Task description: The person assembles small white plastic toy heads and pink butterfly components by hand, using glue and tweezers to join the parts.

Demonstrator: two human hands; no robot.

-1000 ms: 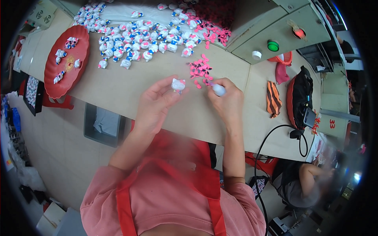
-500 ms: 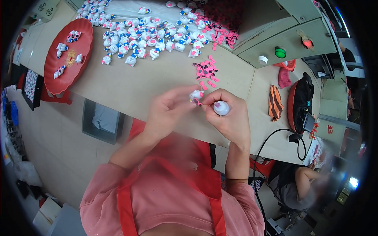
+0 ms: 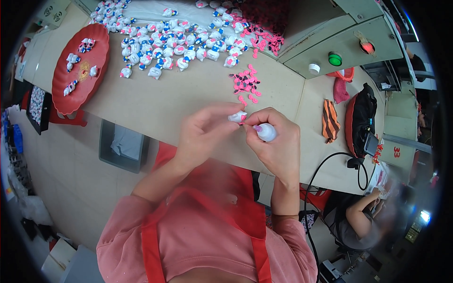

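My left hand [image 3: 204, 133] pinches a small white figurine [image 3: 237, 117] with a pink patch, just above the near edge of the tan table [image 3: 179, 101]. My right hand [image 3: 278, 141] meets it from the right, fingertips touching the figurine. In its palm it also holds a small white bottle [image 3: 265, 132]. A loose cluster of small pink bow-shaped pieces [image 3: 247, 84] lies on the table just beyond my hands.
Several white, pink and blue figurines [image 3: 174, 40] are heaped at the back, and a red tray [image 3: 82, 85] at the left holds a few. A grey machine panel [image 3: 339, 52] with green and red buttons stands to the right. Another person [image 3: 363, 221] sits at lower right.
Both hands have drawn nearer to me with the figurine, from beside the pink pieces to the table's near edge. They stay joined on it.
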